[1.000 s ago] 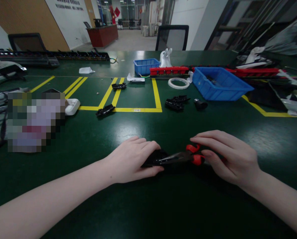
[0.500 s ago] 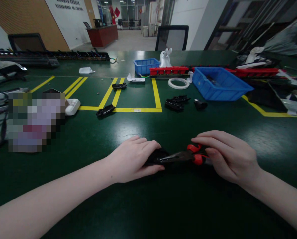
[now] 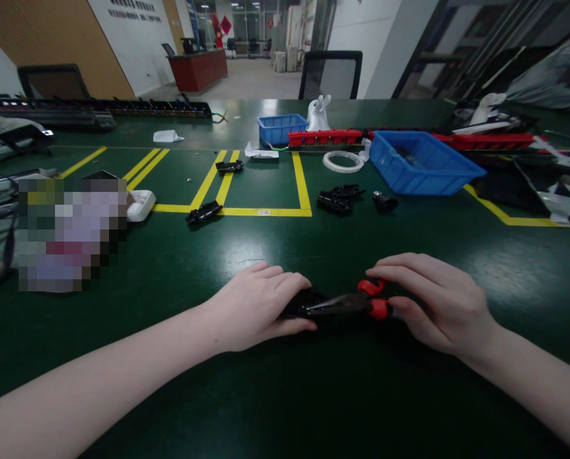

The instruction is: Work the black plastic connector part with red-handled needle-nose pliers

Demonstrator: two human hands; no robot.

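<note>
On the dark green table, my left hand is wrapped over a black part, much of it hidden under the fingers. Red-handled pliers lie level, their jaws pointing left and touching the black part. My right hand has its fingers and thumb closed around the red handles at the right. Whether the jaw tips grip anything is too small to tell.
Beyond my hands lie black parts, a black cylindrical piece, a tape roll and a blue bin. More black parts rest by yellow tape lines. A blurred-out object sits at the left.
The pliers' handles have shifted slightly left, and my right hand has moved slightly with them. My left hand stays on the black part.
</note>
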